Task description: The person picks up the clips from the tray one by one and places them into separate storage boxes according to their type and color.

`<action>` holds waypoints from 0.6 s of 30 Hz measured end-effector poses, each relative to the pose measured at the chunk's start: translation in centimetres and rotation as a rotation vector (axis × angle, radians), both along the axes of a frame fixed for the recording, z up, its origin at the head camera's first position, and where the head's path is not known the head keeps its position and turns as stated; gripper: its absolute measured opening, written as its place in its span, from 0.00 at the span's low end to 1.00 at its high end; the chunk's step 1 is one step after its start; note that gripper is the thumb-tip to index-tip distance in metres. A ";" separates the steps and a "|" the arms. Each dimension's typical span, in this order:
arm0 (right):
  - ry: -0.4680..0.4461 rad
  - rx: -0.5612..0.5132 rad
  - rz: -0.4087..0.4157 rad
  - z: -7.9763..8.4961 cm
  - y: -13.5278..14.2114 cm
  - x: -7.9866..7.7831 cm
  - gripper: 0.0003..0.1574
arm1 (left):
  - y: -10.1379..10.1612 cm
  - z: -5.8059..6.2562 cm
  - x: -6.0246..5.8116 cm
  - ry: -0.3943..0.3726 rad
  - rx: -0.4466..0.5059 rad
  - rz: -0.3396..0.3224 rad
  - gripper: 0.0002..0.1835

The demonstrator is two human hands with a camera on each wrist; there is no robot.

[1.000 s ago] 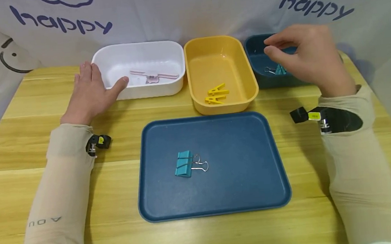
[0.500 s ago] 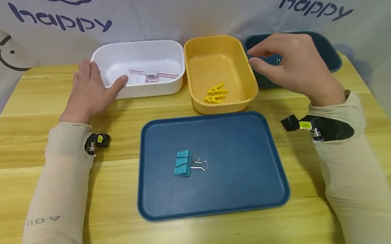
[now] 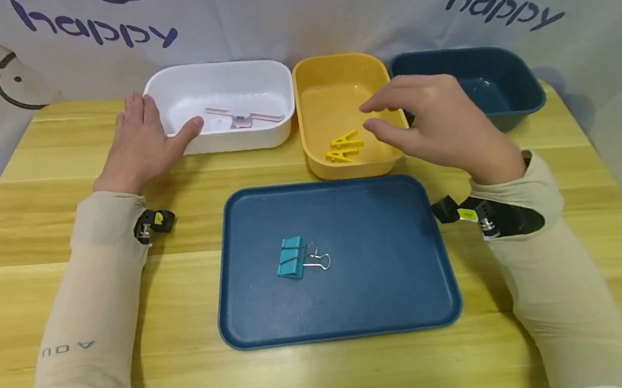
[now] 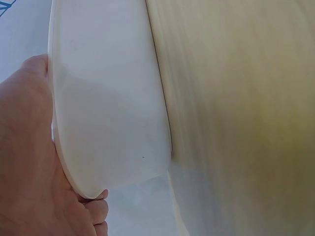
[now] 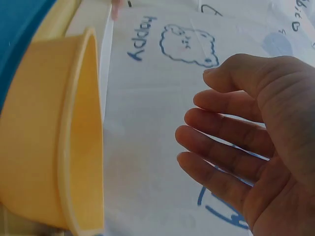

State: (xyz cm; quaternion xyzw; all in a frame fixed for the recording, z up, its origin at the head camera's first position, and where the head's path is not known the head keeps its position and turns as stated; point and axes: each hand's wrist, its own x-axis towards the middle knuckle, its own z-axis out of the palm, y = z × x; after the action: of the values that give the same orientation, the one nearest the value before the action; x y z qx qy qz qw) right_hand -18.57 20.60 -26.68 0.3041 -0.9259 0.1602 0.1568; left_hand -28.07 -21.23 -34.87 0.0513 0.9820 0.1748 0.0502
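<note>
My left hand (image 3: 140,142) rests at the left end of the white bin (image 3: 238,140), fingers extended along its side and thumb over the front rim. In the left wrist view, the hand (image 4: 29,147) lies against the bin's rim. My right hand (image 3: 433,120) is over the right edge of the yellow bin (image 3: 316,165), thumb and fingers apart with nothing between them. Below its fingertips, two yellow clothespins (image 3: 344,147) lie in that bin. A teal binder clip (image 3: 291,258) lies on the blue tray (image 3: 377,294), its wire handles pointing right.
A pale pink piece with two long arms (image 3: 242,119) lies in the white bin. The dark teal bin (image 3: 497,85) stands at the back right, its left part hidden by my right hand. Behind the bins hangs a printed white cloth (image 3: 294,14).
My right hand has moved left from above the dark teal bin to the yellow bin, its thumb and fingers spreading wider. The left hand has stayed at the white bin.
</note>
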 end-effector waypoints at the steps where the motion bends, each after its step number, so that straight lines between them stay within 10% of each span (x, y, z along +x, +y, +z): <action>1: -0.005 0.002 0.009 0.0 -0.2 0.1 0.17 | 0.0 0.0 0.0 -0.001 0.000 -0.001 0.62; 18: -0.057 0.056 0.200 -1.4 -3.1 0.8 0.20 | 0.0 0.0 -0.1 0.001 0.004 0.006 0.63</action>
State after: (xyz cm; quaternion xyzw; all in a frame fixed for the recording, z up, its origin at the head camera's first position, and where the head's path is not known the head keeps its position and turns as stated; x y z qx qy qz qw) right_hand -17.75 17.45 -28.04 0.3947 -0.8990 0.1578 0.1049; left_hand -28.16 -21.20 -34.90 0.0484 0.9818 0.1768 0.0489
